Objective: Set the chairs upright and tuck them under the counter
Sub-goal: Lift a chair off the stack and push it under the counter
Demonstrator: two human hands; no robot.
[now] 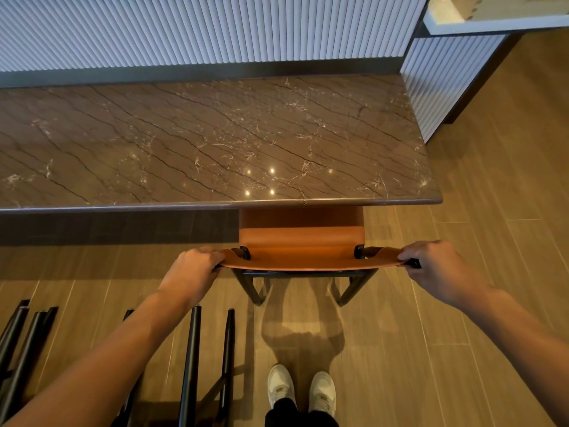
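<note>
Head view, looking down at the counter edge. We see an upright chair (301, 241) with a tan leather seat and curved backrest standing at the near edge of the counter (215, 143), its seat partly beneath the overhanging top and its dark rear legs out on the floor. The left hand (197, 266) is curled tight over the left end of the backrest; the right hand (431, 263) is wrapped likewise over the right end, so both hold the chair.

Surroundings: to the lower left, the dark legs of two more chairs (197, 365) point up toward the camera from the floor, close beside the left forearm; we cannot tell how their seats lie, as these fall outside the frame. A pair of white shoes (301, 389) stands directly behind the held chair, with the person's shadow cast between them and the chair legs.

Surface and room: the counter top is polished brown stone with dark and white veining, reflecting small ceiling lights. Behind it rises a pale fluted wall panel (200, 26), which turns a corner at right. The floor (462, 334) is wood-look plank in warm brown. A white shelf (492, 26) shows at upper right.
</note>
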